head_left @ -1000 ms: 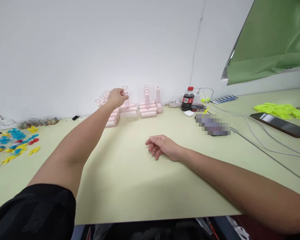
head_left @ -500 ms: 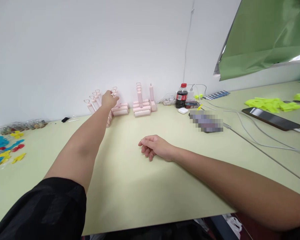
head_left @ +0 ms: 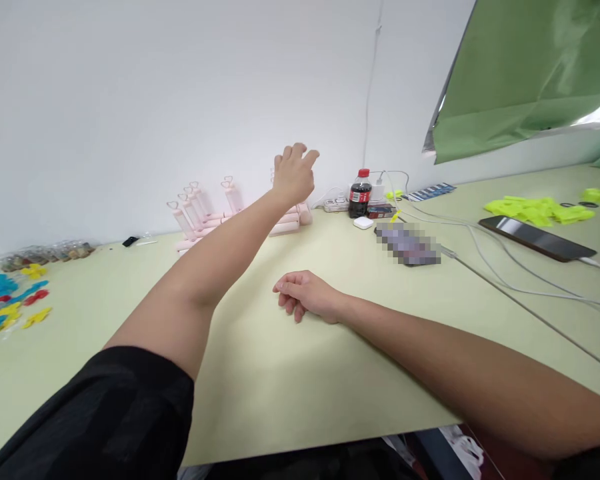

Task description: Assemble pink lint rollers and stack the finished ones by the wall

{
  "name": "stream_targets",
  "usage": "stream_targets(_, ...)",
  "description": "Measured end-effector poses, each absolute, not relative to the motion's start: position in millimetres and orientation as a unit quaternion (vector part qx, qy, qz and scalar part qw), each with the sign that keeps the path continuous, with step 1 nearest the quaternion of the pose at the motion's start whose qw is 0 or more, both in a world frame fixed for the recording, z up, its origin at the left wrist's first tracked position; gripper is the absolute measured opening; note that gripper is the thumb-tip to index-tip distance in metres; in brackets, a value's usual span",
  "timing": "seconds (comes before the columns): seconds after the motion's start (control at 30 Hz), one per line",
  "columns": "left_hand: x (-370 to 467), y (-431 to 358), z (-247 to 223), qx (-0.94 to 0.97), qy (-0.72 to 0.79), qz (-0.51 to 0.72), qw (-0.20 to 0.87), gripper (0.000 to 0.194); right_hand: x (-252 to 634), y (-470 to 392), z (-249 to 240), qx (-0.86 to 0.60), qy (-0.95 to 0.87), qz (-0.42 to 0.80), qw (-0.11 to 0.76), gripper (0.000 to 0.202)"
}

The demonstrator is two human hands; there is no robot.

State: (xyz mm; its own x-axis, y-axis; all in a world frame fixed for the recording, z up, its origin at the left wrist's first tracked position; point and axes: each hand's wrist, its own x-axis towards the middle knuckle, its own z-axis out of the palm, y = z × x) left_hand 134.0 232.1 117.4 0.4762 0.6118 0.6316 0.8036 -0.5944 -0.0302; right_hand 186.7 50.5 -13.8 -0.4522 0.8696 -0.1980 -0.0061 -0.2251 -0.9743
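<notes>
My left hand reaches across to the back of the table, its fingers apart and holding nothing. It is in front of the right-hand group of pink lint rollers and hides most of their upright handles. Further left stand several more pink lint rollers with heart-shaped loops at the handle ends. One lone handle rises between the groups; my forearm covers its base. On the bare tabletop, my right hand rests on its side, loosely curled with fingers apart and nothing in it.
At the back right are a cola bottle, a small white case and a blurred-out object. A dark phone, cables and neon-yellow strips lie further right. Blue, yellow and red pieces lie at far left.
My left hand has moved right, from the left lint rollers to the right group, and its fingers have spread. My right hand has stayed resting on the table.
</notes>
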Motion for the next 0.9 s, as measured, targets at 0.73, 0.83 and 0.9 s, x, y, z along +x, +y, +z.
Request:
stream_targets(0.73,147.5,299.7,126.2,-0.859,-0.497,-0.072,0.101,0.039,182.4,54.4,-20.0,-0.386,-0.548,0.673,0.313,0.011)
stream_targets(0.83,153.3,298.9,125.6,-0.859,-0.492,-0.071,0.121,0.040,182.0,54.0,-18.7,-0.387,-0.552,0.667,0.316,0.011)
stream_targets(0.9,155.3,297.2,125.2,-0.855,-0.493,-0.086,0.136,0.047,181.6,53.5,-17.3,-0.387,-0.554,0.667,0.313,0.012)
